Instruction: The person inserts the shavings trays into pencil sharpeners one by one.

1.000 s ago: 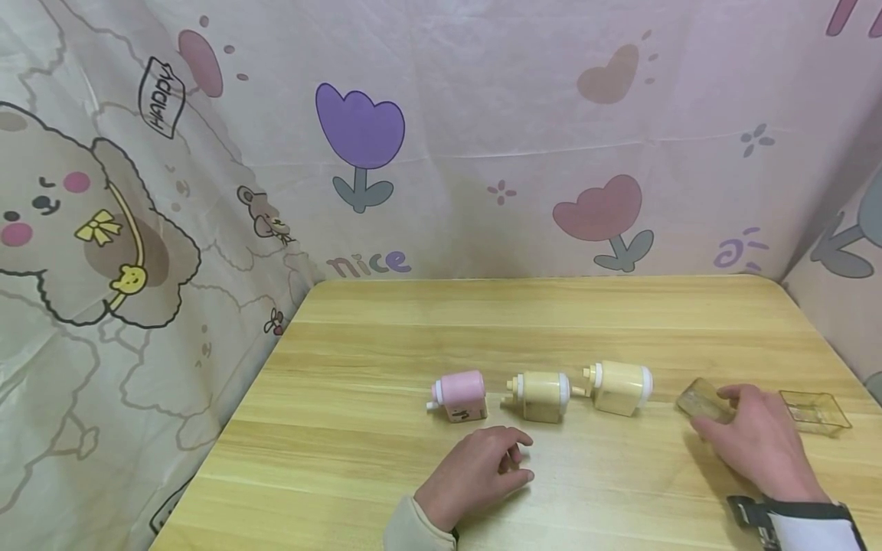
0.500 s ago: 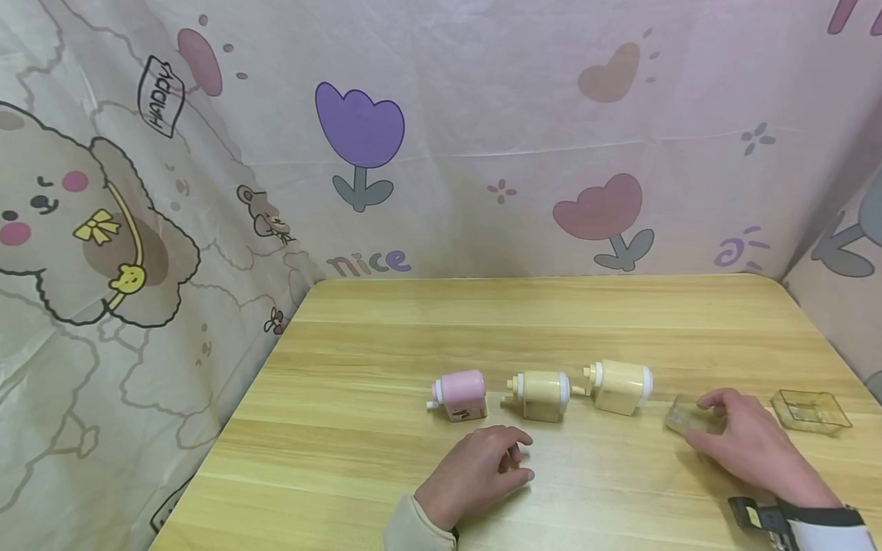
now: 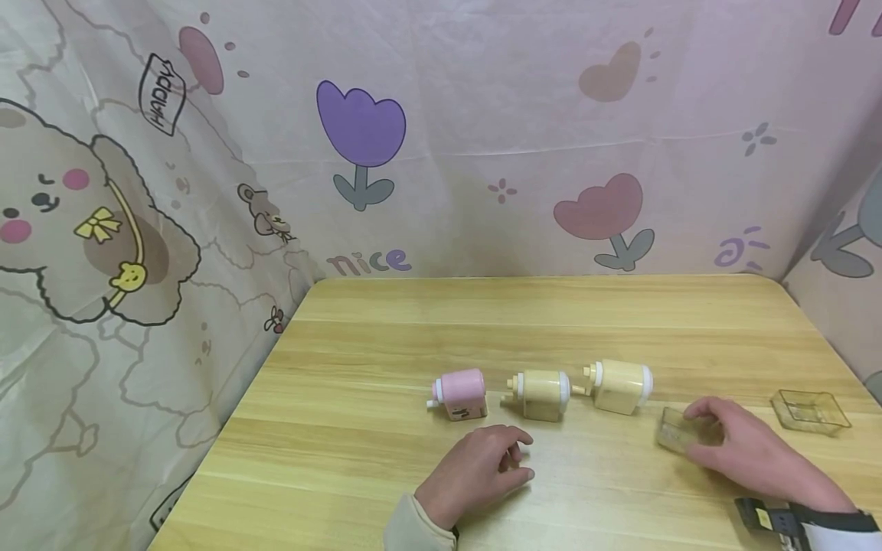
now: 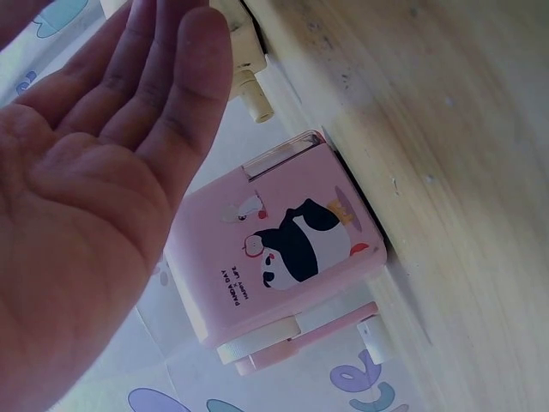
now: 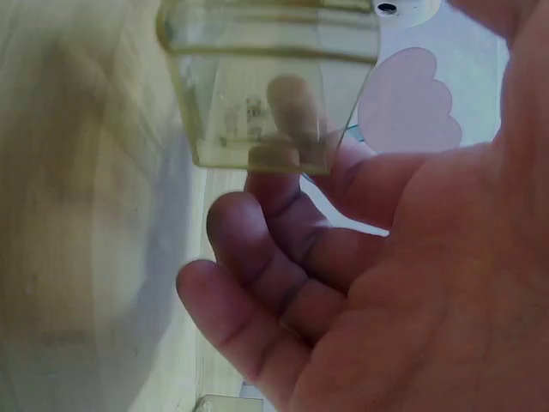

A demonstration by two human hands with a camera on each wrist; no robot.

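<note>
moved: right hand (image 3: 740, 451) has carried clear tray (image 3: 678, 432) leftward toward yellow sharpener (image 3: 618, 387) | left hand (image 3: 475, 471) relaxed, empty, resting on table (image 3: 413, 337) | step: likely refitting tray | next: align with slot

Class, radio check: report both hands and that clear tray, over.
Right hand grips clear tray, low beside cream sharpener. Left hand open, resting on table. Nothing between tray and sharpener.

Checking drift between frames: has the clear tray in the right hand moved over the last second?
Yes. The clear tray in the right hand has slid left, toward the nearest yellow sharpener and away from the other tray.
</note>
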